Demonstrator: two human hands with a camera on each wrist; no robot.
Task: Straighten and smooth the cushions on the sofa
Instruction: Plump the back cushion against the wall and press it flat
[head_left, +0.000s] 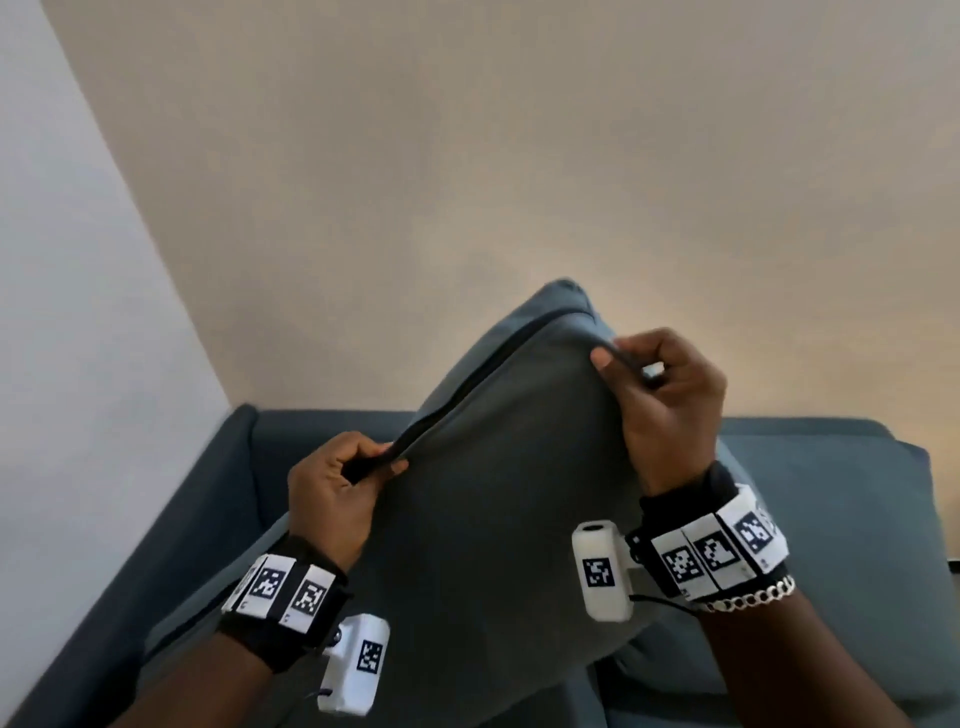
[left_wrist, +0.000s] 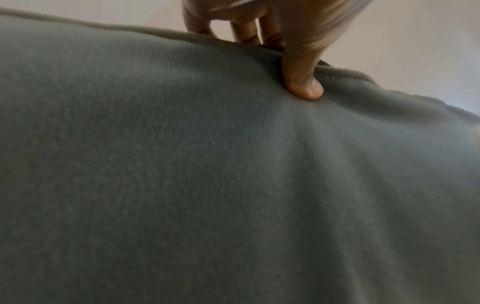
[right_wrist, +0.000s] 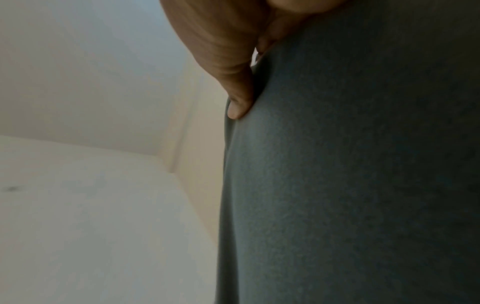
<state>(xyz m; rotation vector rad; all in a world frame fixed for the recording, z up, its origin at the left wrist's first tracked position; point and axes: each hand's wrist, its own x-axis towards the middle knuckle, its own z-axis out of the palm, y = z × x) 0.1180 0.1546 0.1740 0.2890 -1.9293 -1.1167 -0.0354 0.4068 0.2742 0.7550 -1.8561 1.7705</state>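
Cushion (head_left: 498, 509) hides sofa (head_left: 841, 519) middle; left hand (head_left: 332, 499) fingers tucked behind seam.

Just plain beige wall (head_left: 519, 156) up top, paler wall (head_left: 62, 260) at the left edge meeting it in a corner. Tagged wristbands (head_left: 283, 592), silver bracelet (head_left: 753, 597) too.

Grey-blue cushion (left_wrist: 207, 174) fills the frame | left hand (left_wrist: 272, 30) pinches its seamed top edge, thumb (left_wrist: 303, 82) pressed into the fabric | pale wall (left_wrist: 415, 41) behind
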